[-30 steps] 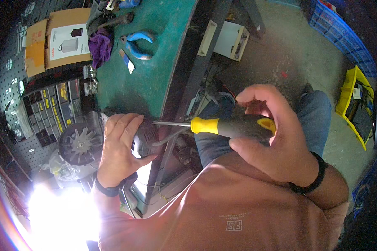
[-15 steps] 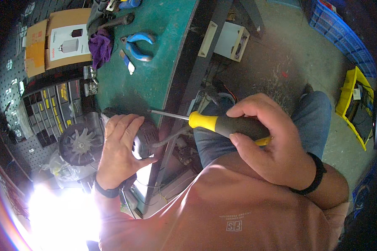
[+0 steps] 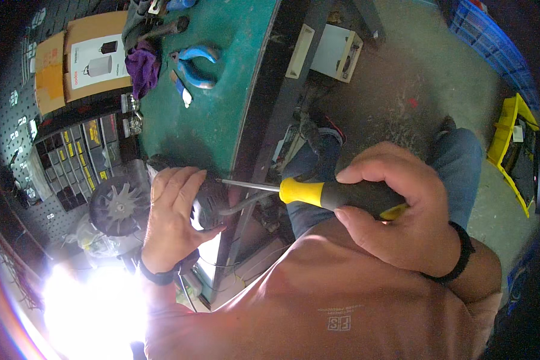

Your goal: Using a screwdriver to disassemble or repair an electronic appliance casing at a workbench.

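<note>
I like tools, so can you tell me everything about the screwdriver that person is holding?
The screwdriver has a thick handle, yellow at the front and black behind, and a thin shiny metal shaft. It lies almost level, pointing to the person's left. The right hand wraps around the black part. Its tip meets a dark part held in the left hand, at the edge of the green workbench.

Glossy yellow-black plastic screwdriver handle, bare metal shaft, matt green workbench top, possibly rubber, purple cloth
</note>
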{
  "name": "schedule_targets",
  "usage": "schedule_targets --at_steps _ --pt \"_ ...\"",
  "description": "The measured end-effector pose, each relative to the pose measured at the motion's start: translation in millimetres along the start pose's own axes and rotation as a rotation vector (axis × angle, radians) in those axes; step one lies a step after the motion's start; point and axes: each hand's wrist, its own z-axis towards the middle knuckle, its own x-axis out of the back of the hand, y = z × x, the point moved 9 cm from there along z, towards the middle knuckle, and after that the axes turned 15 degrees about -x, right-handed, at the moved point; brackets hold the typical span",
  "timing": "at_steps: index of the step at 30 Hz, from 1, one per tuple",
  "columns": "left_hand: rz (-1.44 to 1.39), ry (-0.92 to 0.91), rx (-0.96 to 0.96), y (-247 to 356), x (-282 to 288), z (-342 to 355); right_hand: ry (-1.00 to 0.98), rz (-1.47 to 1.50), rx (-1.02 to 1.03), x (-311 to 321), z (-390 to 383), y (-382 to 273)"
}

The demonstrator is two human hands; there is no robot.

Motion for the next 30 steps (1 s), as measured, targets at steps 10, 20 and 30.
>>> schedule_targets --at_steps 10,20,30 --pt "0.014 0.01 -0.013 0.1 0.3 -0.6 -0.017 0.009 0.008 -5.0 -0.7 -3.5" --pt "-0.01 0.028 -0.022 -0.3 1.6 -0.4 -0.004 -0.125 0.117 -13.4 -9.9 -21.4" --pt "0.008 0.035 -0.022 2.1 4.3 -0.4 -0.119 0.312 -0.487 -15.3 -5.8 13.5"
